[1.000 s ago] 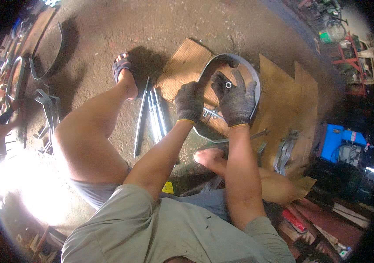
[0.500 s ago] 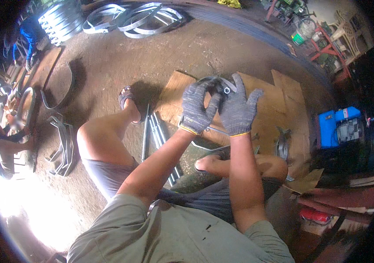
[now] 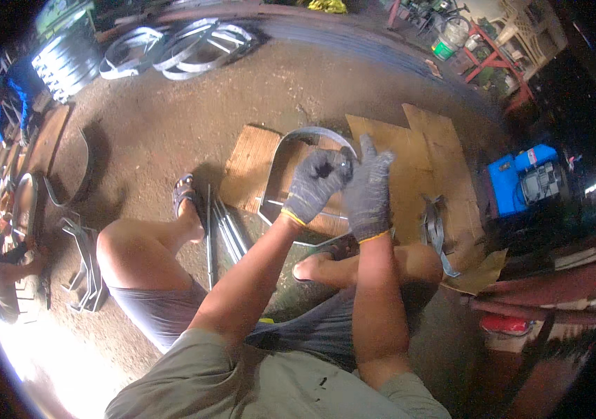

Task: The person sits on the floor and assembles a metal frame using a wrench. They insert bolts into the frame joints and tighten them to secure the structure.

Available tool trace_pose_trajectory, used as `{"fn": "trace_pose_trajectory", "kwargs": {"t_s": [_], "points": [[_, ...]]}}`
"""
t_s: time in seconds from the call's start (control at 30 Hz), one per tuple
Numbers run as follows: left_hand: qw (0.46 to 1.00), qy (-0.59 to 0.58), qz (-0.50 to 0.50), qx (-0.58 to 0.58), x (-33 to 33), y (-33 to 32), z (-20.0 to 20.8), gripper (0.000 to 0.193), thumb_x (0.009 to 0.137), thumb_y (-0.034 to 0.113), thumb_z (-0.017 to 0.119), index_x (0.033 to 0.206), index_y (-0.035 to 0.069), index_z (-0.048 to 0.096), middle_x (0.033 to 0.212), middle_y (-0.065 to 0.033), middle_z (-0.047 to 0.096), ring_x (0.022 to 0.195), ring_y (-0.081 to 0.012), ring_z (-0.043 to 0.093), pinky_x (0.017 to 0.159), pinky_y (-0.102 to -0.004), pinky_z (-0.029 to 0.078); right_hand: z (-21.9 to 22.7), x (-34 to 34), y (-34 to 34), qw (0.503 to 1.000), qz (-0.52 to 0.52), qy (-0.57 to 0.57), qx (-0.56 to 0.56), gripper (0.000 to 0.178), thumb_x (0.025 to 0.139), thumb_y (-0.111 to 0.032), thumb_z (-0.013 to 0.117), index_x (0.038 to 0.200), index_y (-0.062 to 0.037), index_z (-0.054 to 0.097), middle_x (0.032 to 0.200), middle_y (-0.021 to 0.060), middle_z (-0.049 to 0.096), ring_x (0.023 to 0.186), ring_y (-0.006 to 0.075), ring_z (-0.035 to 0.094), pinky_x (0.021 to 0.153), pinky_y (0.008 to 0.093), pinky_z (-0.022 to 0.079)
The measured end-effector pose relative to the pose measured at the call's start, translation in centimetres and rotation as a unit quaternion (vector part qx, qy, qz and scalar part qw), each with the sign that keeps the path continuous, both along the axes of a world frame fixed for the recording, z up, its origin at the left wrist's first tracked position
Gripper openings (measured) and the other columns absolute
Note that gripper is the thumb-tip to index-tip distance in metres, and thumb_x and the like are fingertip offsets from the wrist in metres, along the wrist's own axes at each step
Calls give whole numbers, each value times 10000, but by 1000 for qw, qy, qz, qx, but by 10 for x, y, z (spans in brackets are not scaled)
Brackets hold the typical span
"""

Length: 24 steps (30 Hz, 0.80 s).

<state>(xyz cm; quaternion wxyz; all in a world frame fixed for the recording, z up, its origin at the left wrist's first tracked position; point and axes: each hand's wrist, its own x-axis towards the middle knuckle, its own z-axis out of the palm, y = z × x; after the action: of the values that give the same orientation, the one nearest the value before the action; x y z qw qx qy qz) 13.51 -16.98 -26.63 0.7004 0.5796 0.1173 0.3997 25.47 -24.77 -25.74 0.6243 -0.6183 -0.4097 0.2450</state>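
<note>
Both my hands wear grey knitted gloves with yellow cuffs. My left hand (image 3: 314, 185) is closed, fingertips curled together near the right side of a bent metal band frame (image 3: 270, 167); whatever they pinch is too small to make out. Close against it, my right hand (image 3: 369, 192) has its fingers stretched out and slightly smeared by motion. The frame has a rounded far side and a thin rod (image 3: 333, 214) across it. It stands on a wooden board (image 3: 245, 164) between my legs, partly hidden by my hands.
Flattened cardboard (image 3: 430, 164) lies to the right, with bent metal brackets (image 3: 432, 227) on it. Metal rods (image 3: 230, 227) lie by my left foot, and more bent brackets (image 3: 88, 262) further left. Metal hoops (image 3: 203, 52) rest far back. A blue machine (image 3: 521, 178) stands right; another person (image 3: 8, 272) sits left.
My hands have come lower and nearer, uncovering the frame's rounded far side. The small ring-shaped nut seen by my right hand no longer shows. The whole view has shifted slightly.
</note>
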Motion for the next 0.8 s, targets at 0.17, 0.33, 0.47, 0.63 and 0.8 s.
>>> {"fn": "trace_pose_trajectory", "kwargs": {"t_s": [0.17, 0.33, 0.47, 0.63, 0.8], "points": [[910, -190, -141, -341, -2, 42, -60, 293, 981, 279, 710, 1184, 73, 660, 1070, -48, 684, 953, -180, 664, 939, -380, 541, 18, 4, 34, 929, -77, 344, 114, 917, 973, -778, 365, 1584, -97, 313, 1585, 306, 340, 1447, 445, 374, 1217, 548, 287], [875, -268, -135, -380, -13, 84, -89, 337, 943, 268, 745, 1200, 85, 627, 1109, -60, 666, 1006, -190, 659, 977, -442, 553, -84, 47, 89, 909, -217, 356, -2, 777, 1010, -684, 447, 1499, -80, 426, 1414, 291, 548, 1289, 428, 555, 1083, 534, 458], [885, -264, -112, -366, -23, 127, -114, 298, 925, 188, 755, 1169, 68, 634, 1072, -50, 660, 1046, -207, 655, 949, -425, 570, -179, 44, 129, 895, -249, 341, -147, 503, 1001, -533, 611, 1108, -43, 649, 933, 74, 718, 812, 316, 673, 726, 427, 562], [903, -208, -44, -374, -39, 158, -160, 333, 924, 153, 756, 1217, 40, 645, 1062, -88, 694, 1023, -230, 678, 906, -398, 585, -292, 34, 148, 867, -63, -331, -366, 594, 1001, -500, 582, 1277, 24, 619, 1244, 241, 649, 1184, 415, 603, 1028, 482, 480], [900, -123, 13, -419, -72, 169, -220, 433, 943, 97, 725, 1349, 1, 610, 1094, -160, 738, 989, -261, 724, 863, -393, 609, -341, 1, 149, 856, -159, -250, -423, 715, 993, -609, 527, 1339, 11, 612, 1381, 265, 592, 1297, 422, 551, 1104, 502, 427]]}}
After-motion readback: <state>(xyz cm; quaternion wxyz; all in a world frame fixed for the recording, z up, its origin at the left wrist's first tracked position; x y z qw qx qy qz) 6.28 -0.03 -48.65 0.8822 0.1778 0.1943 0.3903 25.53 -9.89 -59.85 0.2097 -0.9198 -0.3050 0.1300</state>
